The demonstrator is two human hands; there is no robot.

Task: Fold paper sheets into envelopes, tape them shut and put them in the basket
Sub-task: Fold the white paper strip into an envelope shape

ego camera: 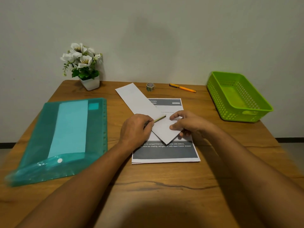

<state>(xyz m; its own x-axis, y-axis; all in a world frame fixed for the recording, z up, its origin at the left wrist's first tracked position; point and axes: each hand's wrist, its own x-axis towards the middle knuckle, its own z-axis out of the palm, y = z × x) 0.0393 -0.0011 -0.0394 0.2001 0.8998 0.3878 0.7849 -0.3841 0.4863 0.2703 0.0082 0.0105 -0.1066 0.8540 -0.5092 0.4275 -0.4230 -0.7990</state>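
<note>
A long folded white paper lies slanted across a printed sheet at the table's middle, its near end folded to a point. My left hand pinches a thin greenish strip, apparently tape, against the paper's fold edge. My right hand grips the paper's near right edge, thumb on top and fingers under it. The roll of patterned tape stands at the back of the table. The green perforated basket sits at the right edge and nothing shows inside it.
A teal plastic folder holding pale sheets lies on the left. A white pot of artificial flowers stands at the back left. An orange pen lies behind the papers. The wooden table meets a wall at the back.
</note>
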